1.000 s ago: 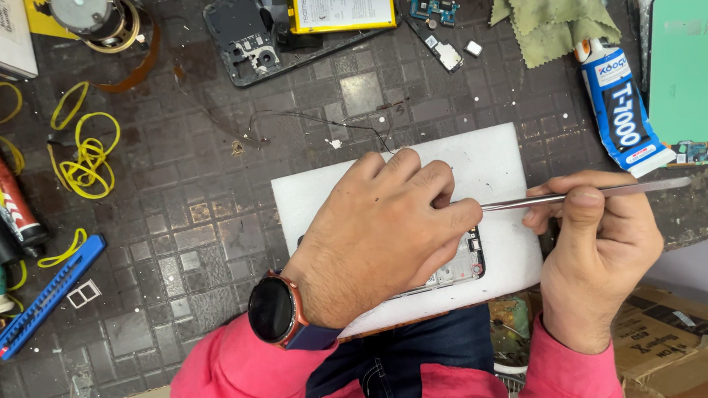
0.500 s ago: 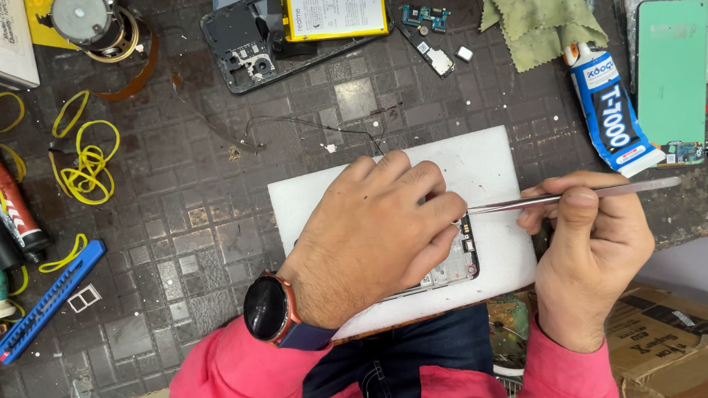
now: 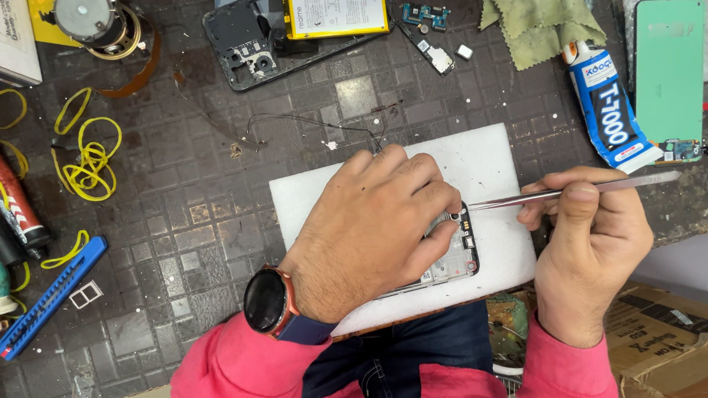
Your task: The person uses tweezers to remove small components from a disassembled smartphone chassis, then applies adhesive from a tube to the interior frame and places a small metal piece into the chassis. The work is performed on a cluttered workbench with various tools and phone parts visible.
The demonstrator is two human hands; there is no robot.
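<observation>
On the white pad (image 3: 483,162) at the table's near edge, my left hand (image 3: 372,231) presses the opened phone (image 3: 456,254) flat; my right hand (image 3: 590,246) pinches metal tweezers (image 3: 534,197), tips at its corner.

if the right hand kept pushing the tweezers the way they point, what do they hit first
Likely the left hand: the right hand aims the tweezers leftward over the opened phone, tips nearly at those fingers.

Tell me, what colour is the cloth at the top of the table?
The crumpled cloth is olive green, seen in the head view.
</observation>
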